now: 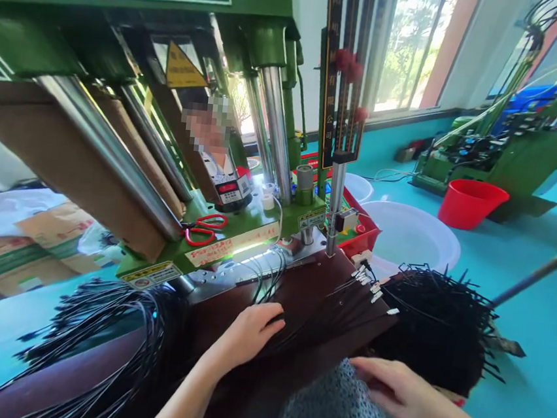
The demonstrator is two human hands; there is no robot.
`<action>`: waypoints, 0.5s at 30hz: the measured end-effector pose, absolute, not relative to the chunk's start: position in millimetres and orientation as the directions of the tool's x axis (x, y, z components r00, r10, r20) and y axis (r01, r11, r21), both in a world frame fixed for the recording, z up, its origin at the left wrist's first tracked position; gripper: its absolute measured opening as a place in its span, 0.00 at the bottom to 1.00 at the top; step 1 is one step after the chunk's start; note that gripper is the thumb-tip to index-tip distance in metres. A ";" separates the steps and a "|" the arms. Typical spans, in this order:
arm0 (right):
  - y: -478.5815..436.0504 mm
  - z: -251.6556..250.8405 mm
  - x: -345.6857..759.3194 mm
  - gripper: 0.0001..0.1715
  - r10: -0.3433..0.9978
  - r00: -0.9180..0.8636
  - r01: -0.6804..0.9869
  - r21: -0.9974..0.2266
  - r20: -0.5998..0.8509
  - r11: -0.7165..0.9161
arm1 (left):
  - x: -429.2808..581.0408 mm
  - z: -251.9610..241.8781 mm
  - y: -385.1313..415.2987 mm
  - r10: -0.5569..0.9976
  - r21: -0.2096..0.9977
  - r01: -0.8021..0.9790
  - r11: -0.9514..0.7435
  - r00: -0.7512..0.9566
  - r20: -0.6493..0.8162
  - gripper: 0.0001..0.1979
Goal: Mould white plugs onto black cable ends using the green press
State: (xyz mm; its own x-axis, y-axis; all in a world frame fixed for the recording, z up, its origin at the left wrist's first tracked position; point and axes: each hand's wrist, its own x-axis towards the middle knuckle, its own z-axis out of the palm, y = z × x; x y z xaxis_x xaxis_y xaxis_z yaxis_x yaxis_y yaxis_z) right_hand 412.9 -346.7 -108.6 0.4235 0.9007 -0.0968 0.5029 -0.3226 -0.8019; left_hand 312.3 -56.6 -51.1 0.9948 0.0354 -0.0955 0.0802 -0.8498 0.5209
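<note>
My left hand [249, 331] rests on the dark brown worktop [310, 291], fingers curled over a few thin black cables [271, 280] that run into the mould at the machine's base. My right hand [396, 391] lies lower right, fingers stretched flat at the edge of a big bundle of black cables [439, 326], holding nothing I can make out. Several cable ends with white connectors [367, 283] fan out on the worktop between the two hands. Another bundle of black cables [114, 324] hangs at the left.
A green vertical press [183, 68] with steel columns stands right ahead; red scissors [205, 228] lie on its base. Another person sits behind the machine. A white basin [411, 238] and red bucket [471, 202] stand on the teal floor right; cardboard boxes [12, 256] left.
</note>
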 end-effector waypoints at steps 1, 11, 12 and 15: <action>-335.7 -101.7 407.0 0.23 0.922 0.378 0.484 -0.830 -0.088 -0.278 | 311.8 -46.7 -55.6 0.041 0.546 0.074 -0.834 0.997 -0.072 0.13; -278.9 -82.6 393.6 0.20 0.974 0.224 0.410 -0.910 0.044 -0.054 | 310.8 -79.6 -86.4 0.097 0.323 0.165 -0.932 0.971 -0.217 0.09; -280.9 -83.2 393.6 0.20 0.972 0.231 0.415 -0.908 0.036 -0.065 | 311.9 -80.7 -86.5 0.092 0.299 0.153 -0.942 0.973 -0.210 0.06; -287.2 -88.8 393.1 0.18 0.960 0.280 0.378 -0.921 0.018 -0.093 | 314.3 -76.4 -81.0 0.085 0.313 0.131 -0.941 0.984 -0.157 0.06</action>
State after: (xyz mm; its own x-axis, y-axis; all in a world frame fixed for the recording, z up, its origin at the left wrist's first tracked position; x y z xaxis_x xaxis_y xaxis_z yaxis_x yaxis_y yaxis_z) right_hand 393.1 -287.2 -88.8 0.2804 0.9597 0.0178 0.3777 -0.0932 -0.9212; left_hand 314.3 -81.0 -76.4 0.9840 0.0848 -0.1569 0.1310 -0.9406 0.3134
